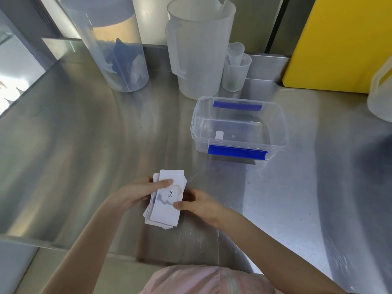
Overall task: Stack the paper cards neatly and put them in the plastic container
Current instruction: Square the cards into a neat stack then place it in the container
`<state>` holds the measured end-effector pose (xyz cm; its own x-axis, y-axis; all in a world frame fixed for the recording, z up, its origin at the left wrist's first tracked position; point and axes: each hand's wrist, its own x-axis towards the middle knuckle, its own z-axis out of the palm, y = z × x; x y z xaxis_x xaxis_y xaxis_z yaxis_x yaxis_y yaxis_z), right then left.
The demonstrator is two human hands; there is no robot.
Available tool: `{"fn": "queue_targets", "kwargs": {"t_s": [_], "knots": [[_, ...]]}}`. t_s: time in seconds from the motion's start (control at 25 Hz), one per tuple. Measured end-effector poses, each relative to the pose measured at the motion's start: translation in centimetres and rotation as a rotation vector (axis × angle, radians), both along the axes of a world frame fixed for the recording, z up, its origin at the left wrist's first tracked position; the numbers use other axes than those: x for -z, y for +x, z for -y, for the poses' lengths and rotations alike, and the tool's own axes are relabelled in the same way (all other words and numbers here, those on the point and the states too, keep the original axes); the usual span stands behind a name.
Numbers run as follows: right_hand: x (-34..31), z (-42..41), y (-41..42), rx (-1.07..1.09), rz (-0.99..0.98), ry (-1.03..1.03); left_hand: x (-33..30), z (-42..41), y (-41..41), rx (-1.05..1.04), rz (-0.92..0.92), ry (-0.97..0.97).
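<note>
Commercial kitchen or prep room: stainless-steel worktop [84, 134], translucent measuring jugs [197, 49] and beakers [235, 71], yellow board [343, 43] against steel backsplash.

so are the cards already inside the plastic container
No, the stack of cards is held between the left hand and right hand above the counter, apart from the open plastic container.

Container [239, 126] behind and right of cards [166, 200]

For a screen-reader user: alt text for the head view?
Both hands, left hand and right hand, hold a loose stack of paper cards over a steel counter. An open clear plastic container stands beyond.
</note>
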<state>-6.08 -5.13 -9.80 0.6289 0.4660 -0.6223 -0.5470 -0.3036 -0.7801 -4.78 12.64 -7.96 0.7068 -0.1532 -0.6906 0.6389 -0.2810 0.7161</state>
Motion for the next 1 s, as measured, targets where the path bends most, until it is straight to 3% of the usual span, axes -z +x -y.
{"fn": "queue_targets", "kwargs": {"t_s": [0.32,0.52,0.64,0.88,1.0], "knots": [[0.3,1.5,-0.6,-0.004,-0.006,0.091,1.0,1.2,-1.0,-0.088,0.054,0.058],[0.0,2.3,-0.7,0.097,0.005,0.083,0.6,4.5,-2.4,-0.283,0.158,-0.361],[-1.0,4.3,-0.5,0.128,0.101,0.007,1.5,7.1,-2.8,-0.330,0.197,-0.452],[-4.0,9.9,1.7,-0.323,0.651,-0.492,2.0,8.9,-2.2,0.029,0.393,-0.097],[-3.3,10.5,2.1,-0.534,0.828,-0.767,2.5,9.8,-1.1,0.337,0.550,0.346]]}}
